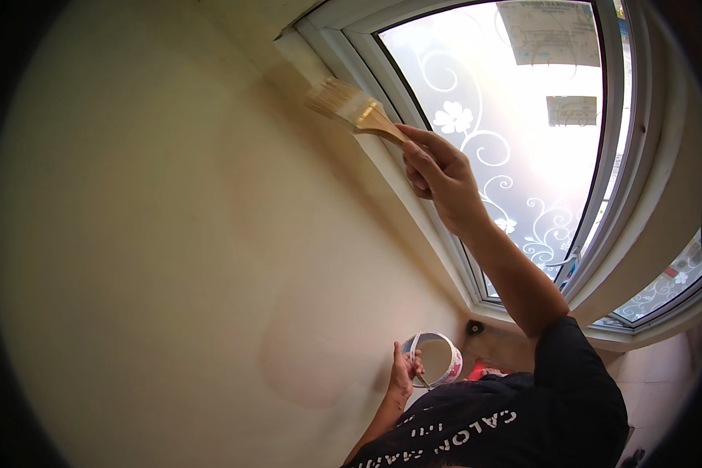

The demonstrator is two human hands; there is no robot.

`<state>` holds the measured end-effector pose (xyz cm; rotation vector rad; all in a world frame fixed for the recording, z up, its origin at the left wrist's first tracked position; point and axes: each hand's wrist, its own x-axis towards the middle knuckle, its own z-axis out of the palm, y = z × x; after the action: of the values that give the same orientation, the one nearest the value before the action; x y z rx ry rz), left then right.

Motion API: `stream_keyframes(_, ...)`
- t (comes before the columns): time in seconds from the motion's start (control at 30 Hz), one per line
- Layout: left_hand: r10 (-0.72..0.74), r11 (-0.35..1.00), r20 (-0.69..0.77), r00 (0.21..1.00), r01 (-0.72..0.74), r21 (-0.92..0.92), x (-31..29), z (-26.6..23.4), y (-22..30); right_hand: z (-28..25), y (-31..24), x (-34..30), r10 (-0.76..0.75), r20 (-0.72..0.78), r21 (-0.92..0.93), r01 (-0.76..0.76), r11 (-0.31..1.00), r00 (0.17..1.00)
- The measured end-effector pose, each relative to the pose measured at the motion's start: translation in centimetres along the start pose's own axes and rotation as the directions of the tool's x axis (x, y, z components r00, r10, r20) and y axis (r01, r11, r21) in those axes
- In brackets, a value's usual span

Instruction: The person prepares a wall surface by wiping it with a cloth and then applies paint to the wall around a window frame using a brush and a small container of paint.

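Note:
My right hand (442, 173), raised on an outstretched arm, is closed around the wooden handle of a flat paintbrush (363, 111). The brush's pale bristles are at the wall's edge beside the window frame; whether they touch cannot be made out. Lower down, my left hand (403, 370) grips a small white bucket (452, 364) at its side and handle. This bucket has a floral pattern outside and a beige liquid (435, 360) inside. Some of the left fingers are hidden behind the handle. The cream wall (171, 234) carries darker, damp-looking patches along the window edge and lower down.
A frosted window (515, 156) with white floral scrolls stands right of the wall, in a grey frame (437, 207). Another window (663, 285) is farther right. Near the bucket are a small dark round object (474, 327) and something red (482, 366).

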<state>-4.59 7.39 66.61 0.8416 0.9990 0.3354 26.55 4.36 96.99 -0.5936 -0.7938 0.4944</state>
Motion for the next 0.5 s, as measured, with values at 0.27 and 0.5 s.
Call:
stream_keyframes(0.27, -0.017, 0.999, -0.015, 1.000, 0.016, -0.034, 1.1, -1.1, -1.0, 0.8, 1.4, 4.0, -0.059, -0.051, 0.087, 0.063, 0.994, 0.997)
stream_keyframes(0.5, -0.013, 1.000, -0.038, 0.999, 0.013, -0.012, 1.0, -1.4, -0.9, 1.6, 1.1, 4.7, 0.099, 0.092, 0.307, -0.122, 0.944, 0.991)
